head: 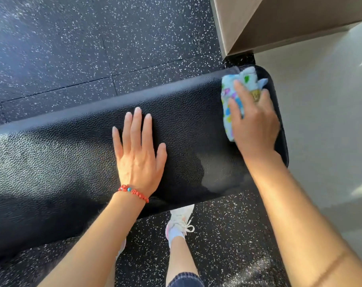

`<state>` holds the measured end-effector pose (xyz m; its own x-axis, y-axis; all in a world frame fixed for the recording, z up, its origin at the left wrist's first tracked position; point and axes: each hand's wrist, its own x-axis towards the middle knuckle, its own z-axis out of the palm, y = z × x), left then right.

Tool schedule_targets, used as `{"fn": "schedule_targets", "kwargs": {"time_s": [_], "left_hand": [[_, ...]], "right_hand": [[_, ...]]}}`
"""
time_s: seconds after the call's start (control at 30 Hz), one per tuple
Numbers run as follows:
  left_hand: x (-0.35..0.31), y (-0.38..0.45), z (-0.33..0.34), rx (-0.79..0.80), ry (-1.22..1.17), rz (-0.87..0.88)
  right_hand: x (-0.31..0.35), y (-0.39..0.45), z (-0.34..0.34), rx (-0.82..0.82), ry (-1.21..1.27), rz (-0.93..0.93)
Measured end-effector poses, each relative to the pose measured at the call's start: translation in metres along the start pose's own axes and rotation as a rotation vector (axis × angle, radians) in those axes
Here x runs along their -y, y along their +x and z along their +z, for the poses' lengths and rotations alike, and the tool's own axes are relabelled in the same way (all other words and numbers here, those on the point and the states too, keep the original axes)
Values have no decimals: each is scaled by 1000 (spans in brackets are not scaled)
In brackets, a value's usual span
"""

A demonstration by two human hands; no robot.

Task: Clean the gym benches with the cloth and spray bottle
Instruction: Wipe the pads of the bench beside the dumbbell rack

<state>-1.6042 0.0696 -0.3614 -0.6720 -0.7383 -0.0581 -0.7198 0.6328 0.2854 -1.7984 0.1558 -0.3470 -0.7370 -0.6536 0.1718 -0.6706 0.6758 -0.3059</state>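
Observation:
A black padded gym bench (72, 158) runs across the view from lower left to upper right. My left hand (137, 154) lies flat on the middle of the pad, fingers straight and spread, a red bead bracelet on its wrist. My right hand (253, 123) presses a light blue cloth (230, 100) with coloured heart prints onto the bench's right end, fingers fairly straight over it. A damp sheen shows on the pad near the front edge between my arms. No spray bottle is in view.
Black speckled rubber flooring (93, 48) surrounds the bench. A beige wall or column corner (269, 23) stands just beyond the bench's right end, with pale floor (331, 121) to the right. My foot in a white sneaker (181, 222) stands under the front edge.

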Motion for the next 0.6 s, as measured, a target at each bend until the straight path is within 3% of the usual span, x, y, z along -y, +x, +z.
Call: {"fn": "schedule_targets", "kwargs": {"time_s": [0.33, 0.47, 0.6], "left_hand": [[-44, 12, 21, 124, 89, 122], [-44, 13, 22, 116, 106, 126], [-44, 11, 24, 113, 112, 123]], "right_hand": [[-24, -70, -23, 70, 77, -20], [-25, -30, -17, 67, 68, -5], [-31, 29, -1, 55, 107, 153]]}}
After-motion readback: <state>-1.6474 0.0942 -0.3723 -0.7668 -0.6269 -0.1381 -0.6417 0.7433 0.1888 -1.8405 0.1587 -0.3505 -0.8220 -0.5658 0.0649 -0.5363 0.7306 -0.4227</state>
